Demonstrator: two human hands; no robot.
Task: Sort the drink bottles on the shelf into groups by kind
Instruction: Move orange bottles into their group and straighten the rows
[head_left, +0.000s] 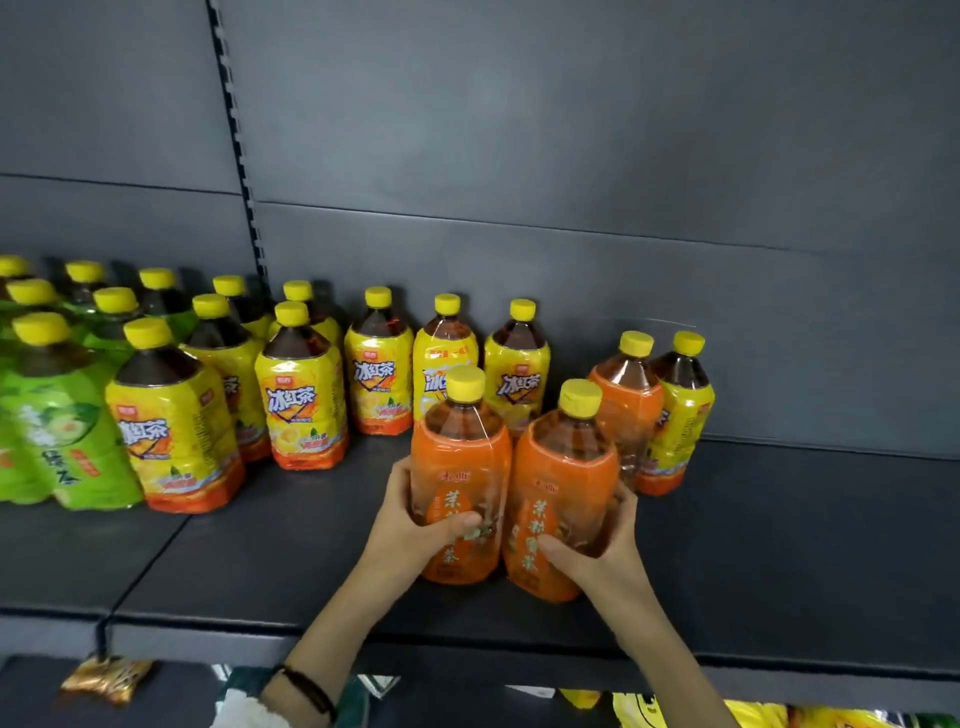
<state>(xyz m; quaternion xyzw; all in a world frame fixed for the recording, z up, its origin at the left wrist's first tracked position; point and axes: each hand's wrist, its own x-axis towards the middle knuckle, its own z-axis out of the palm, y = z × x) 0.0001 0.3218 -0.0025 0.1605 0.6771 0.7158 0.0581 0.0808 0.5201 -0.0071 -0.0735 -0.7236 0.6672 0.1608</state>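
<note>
orange bottle (460, 457) is standing near the front of the shelf (779, 545), the left hand (410, 525) gripping it, fingers curling round its label. the right hand (608, 545) is gripping a second orange bottle (563, 467) just beside it. a third orange bottle (626, 405) is standing behind, touching a lone yellow bottle (683, 415). yellow bottles (306, 405) and green bottles (52, 431) are sitting further left, green ones outermost.
</note>
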